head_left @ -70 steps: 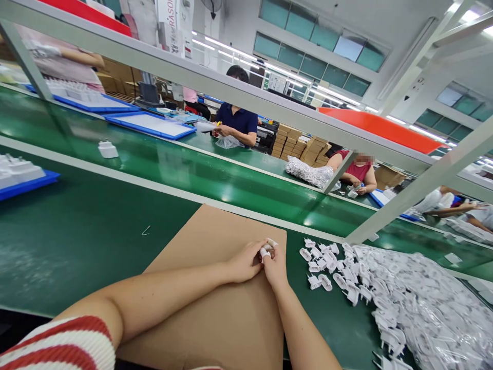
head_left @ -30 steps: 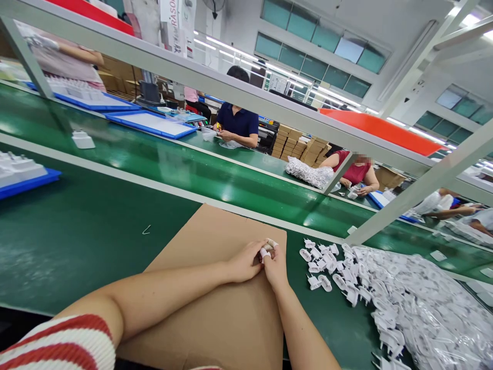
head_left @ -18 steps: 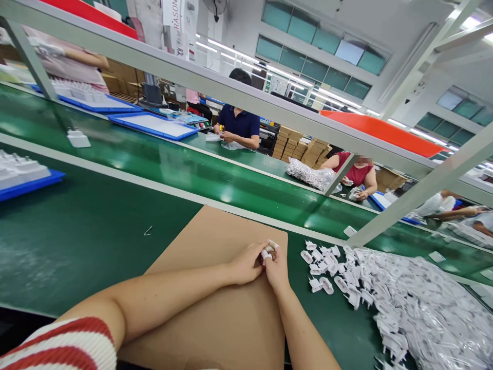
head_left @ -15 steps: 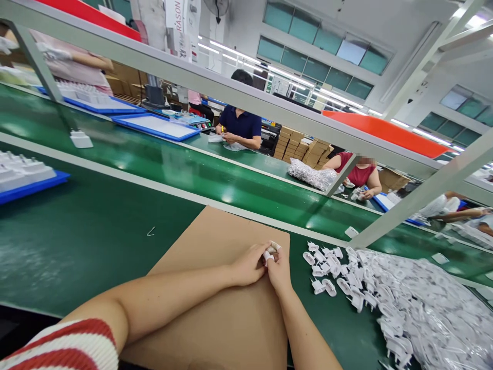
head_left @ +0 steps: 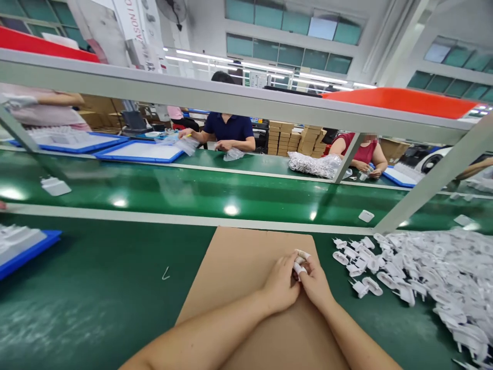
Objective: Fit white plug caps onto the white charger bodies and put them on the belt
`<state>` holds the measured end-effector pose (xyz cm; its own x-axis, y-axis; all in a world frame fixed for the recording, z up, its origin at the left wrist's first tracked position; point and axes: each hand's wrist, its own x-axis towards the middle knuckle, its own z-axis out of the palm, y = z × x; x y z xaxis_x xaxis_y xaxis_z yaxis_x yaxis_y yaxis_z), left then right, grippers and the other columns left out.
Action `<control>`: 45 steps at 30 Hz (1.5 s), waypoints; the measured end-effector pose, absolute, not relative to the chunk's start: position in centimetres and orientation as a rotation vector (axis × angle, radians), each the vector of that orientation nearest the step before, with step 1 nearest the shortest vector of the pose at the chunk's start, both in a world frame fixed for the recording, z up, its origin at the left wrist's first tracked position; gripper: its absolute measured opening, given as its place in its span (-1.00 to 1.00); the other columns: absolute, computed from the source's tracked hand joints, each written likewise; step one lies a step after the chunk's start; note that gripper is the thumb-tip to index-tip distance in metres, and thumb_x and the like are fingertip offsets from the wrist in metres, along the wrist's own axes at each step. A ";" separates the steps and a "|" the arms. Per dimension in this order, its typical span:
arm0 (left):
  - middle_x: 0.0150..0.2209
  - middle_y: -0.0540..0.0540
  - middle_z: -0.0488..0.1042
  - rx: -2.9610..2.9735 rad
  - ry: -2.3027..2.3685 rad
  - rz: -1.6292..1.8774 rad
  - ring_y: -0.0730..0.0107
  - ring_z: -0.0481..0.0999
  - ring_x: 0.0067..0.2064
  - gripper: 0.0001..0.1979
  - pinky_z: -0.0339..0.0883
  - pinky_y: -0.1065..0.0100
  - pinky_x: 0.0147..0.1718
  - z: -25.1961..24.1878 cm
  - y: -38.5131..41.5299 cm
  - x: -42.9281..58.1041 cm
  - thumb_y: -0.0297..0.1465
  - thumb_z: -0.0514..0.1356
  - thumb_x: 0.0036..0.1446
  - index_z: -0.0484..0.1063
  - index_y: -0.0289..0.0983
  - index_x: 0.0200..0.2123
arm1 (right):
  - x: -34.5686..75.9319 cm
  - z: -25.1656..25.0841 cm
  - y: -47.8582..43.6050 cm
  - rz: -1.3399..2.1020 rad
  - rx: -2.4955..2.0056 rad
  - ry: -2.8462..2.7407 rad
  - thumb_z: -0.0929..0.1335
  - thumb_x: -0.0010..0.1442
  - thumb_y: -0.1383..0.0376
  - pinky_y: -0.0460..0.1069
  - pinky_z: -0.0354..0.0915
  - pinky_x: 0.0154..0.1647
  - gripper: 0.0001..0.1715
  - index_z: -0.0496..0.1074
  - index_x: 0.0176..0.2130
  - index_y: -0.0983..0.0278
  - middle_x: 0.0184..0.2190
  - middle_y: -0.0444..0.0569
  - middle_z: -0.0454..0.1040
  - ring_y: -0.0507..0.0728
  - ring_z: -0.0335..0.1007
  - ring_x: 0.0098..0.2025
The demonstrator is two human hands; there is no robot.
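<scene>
My left hand [head_left: 283, 282] and my right hand [head_left: 315, 282] meet above a sheet of brown cardboard [head_left: 246, 262]. Both are closed, with fingertips pressed against each other. White wraps cover some fingertips. Whatever lies between the fingers, if anything, is hidden or too small to make out. To the right of my right hand, a heap of white plug pieces with pins [head_left: 360, 257] spreads over the green tabletop, many of them in or under clear plastic.
A small bent metal piece [head_left: 165, 273] lies left of the cardboard. At far left is a blue tray [head_left: 34, 252] with white parts. A green conveyor belt [head_left: 192, 192] runs beyond a pale rail, under a metal shelf frame [head_left: 239, 100]. Co-workers sit across it.
My view has levelled and turned, so the hands and cardboard appear further right and lower. Both hands stay together, closed. A co-worker across the belt has drawn their hands apart, with clear plastic.
</scene>
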<state>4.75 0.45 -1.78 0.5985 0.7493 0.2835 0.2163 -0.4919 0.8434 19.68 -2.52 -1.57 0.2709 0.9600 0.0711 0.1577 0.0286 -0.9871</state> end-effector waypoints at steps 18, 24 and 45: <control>0.37 -0.40 0.29 1.987 0.786 0.740 -0.20 0.28 0.34 -0.13 0.20 -0.21 0.38 -0.3 -0.6 4.3 -0.51 0.21 0.07 0.09 -0.43 0.47 | 19.3 0.1 -3.8 0.849 -1.515 -1.193 0.40 0.06 0.17 0.04 0.46 -0.27 -0.35 0.50 0.16 0.19 -0.35 -0.08 0.51 0.14 0.44 -0.36; 0.37 -0.45 0.29 2.010 0.800 0.686 -0.24 0.29 0.35 -0.10 0.21 -0.24 0.37 0.1 -0.5 4.1 -0.53 0.21 0.03 0.10 -0.51 0.46 | 19.0 0.6 -4.3 0.928 -1.476 -1.145 0.40 0.02 0.20 0.05 0.45 -0.28 -0.32 0.46 0.16 0.21 -0.42 -0.12 0.44 0.14 0.41 -0.39; 0.38 -0.41 0.31 1.993 0.708 0.717 -0.24 0.31 0.31 -0.06 0.25 -0.23 0.34 -0.8 -0.5 3.7 -0.48 0.21 0.02 0.06 -0.47 0.49 | 19.9 -0.3 -5.4 1.119 -1.506 -1.115 0.45 0.12 0.18 0.05 0.51 -0.18 -0.46 0.50 0.11 0.18 -0.31 -0.04 0.55 0.16 0.52 -0.31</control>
